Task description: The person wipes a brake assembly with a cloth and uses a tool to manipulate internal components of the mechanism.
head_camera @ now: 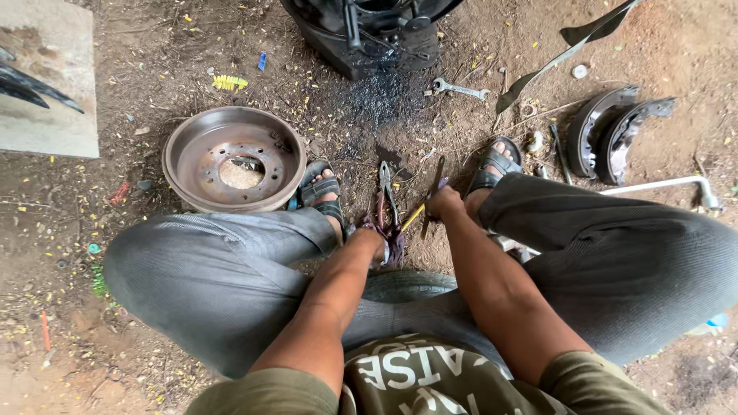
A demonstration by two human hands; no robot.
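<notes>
Left hand (370, 240) grips a purple rag (393, 244), right hand (443, 204) a screwdriver (421, 211), pliers (387, 188) between the feet.

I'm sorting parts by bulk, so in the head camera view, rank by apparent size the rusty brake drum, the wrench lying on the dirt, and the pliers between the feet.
1. Brake drum, by far the largest.
2. Wrench and pliers: similar length, too close to rank.

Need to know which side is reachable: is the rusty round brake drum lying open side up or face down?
Open side up. The rusty round brake drum lies flat on the dirt, its hollow bowl, bolt holes and centre hole showing.
</notes>
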